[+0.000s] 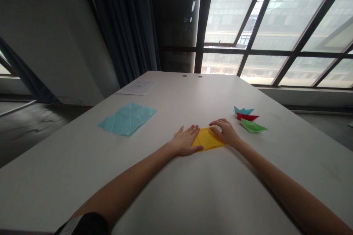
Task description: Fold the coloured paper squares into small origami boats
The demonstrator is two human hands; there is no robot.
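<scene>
A folded yellow paper (207, 138) lies on the white table in front of me. My left hand (187, 141) rests flat on its left part, fingers spread. At the paper's right end is my right hand (224, 132), its thumb and fingers curved with a gap between them, the thumb at the paper's upper edge. Three folded paper boats stand to the right of my right hand: a blue one (243, 111) at the back, a red one (248, 117) in the middle and a green one (253, 126) nearest. My palm hides some of the yellow paper.
A creased light-blue sheet (128, 118) lies on the left of the white table (176, 97). Behind it is a printed white sheet (138, 88) near the left edge. Two small dark round fittings sit at the far edge, before a dark curtain and windows.
</scene>
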